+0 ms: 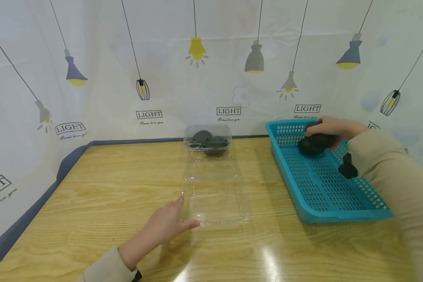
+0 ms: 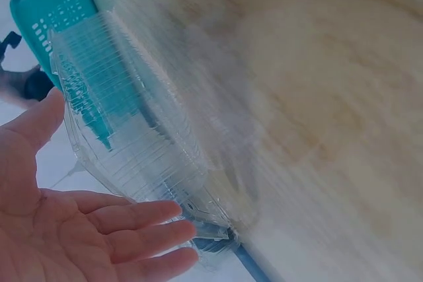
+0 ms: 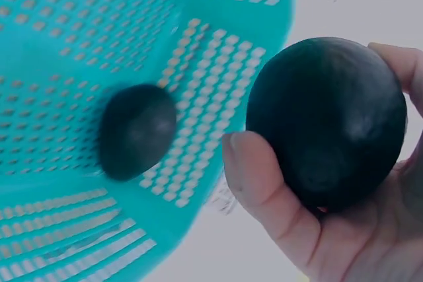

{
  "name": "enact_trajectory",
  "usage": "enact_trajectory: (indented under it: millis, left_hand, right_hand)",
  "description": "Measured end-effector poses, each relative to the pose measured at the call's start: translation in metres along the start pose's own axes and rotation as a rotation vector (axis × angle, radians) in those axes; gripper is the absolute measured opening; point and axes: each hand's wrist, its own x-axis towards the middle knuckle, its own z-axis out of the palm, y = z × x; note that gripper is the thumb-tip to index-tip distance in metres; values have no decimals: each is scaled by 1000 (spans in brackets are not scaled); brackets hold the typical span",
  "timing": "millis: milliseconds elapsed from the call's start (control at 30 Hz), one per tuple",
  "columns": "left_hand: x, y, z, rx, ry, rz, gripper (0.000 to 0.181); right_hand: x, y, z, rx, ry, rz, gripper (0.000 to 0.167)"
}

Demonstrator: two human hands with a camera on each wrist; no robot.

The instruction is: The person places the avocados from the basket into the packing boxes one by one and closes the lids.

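My right hand [image 1: 338, 127] grips a dark avocado [image 3: 324, 123] over the far end of the turquoise basket [image 1: 292, 184], thumb and fingers around its sides. Another dark avocado [image 3: 139, 133] lies inside that basket, against its perforated wall. A clear plastic clamshell box [image 1: 215, 207] lies unfolded on the table, one half towards me. In its far half sit dark avocados [image 1: 201, 137], partly blurred by the plastic. My left hand [image 1: 162, 221] is beside the near half's left edge, thumb and fingers spread and extended, gripping nothing; whether it touches the plastic is unclear.
The wooden table [image 1: 120, 184] meets a printed cloth backdrop [image 1: 183, 90] along its far edge. The basket's raised rim stands to the right of the clamshell box, with a strip of table between them. A black strap piece [image 1: 348, 167] hangs from my right wrist.
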Motion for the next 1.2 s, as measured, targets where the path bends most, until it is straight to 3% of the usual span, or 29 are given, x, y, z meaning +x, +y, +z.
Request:
enact_trajectory:
  millis: [200,433,600,767,1200]
  left_hand:
    - [1,0,0,-5,-10,-1,93]
    - [0,1,-2,-10,-18,-3,93]
    - [0,2,-3,-6,-20,-11,94]
    - [0,3,-3,-5,-24,-15,93]
    - [2,4,-4,-20,-50,-40,94]
  right_hand:
    - [-1,-33,8,-17,37,-54,77]
    - [-2,-75,32,-62,45,-95,79]
    - [-3,-103,62,-32,44,-124,78]
    - [-3,-123,95,-19,-11,-152,78]
    - [-1,-156,176,-27,-137,-257,77]
